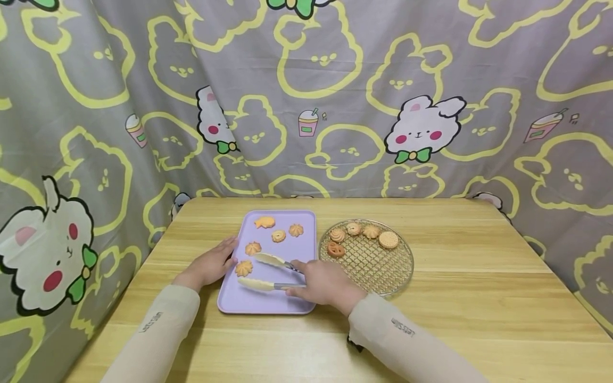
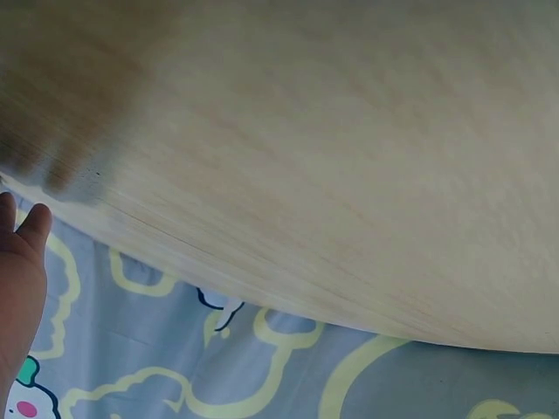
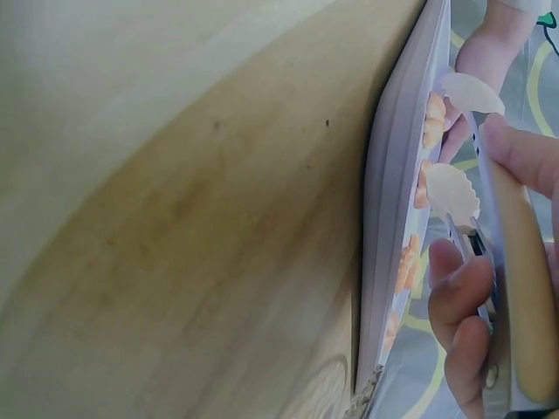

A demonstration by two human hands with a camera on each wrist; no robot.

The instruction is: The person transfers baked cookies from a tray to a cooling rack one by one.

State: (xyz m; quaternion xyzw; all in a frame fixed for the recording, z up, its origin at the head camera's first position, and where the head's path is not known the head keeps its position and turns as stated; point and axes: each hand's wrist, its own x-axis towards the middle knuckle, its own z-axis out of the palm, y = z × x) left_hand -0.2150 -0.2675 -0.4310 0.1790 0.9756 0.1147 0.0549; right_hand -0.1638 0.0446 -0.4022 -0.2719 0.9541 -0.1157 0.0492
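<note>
A lilac tray [image 1: 306, 223] lies on the wooden table [image 1: 479, 298] with several small biscuits on it, among them a flower-shaped one [image 1: 243, 268]. My right hand [image 1: 325, 282] grips metal tongs [image 1: 270, 272] with cream tips; the tongs stand apart over the tray, either side of that flower biscuit. The tong tips [image 3: 454, 188] and tray edge [image 3: 393, 218] also show in the right wrist view. My left hand [image 1: 213, 263] rests with straight fingers against the tray's left edge. A round wire rack [image 1: 383, 266] right of the tray carries several biscuits [image 1: 388, 240].
A patterned rabbit curtain [image 1: 306, 96] hangs behind and around the table. The table's left edge [image 2: 218, 271] shows in the left wrist view, with the curtain below it.
</note>
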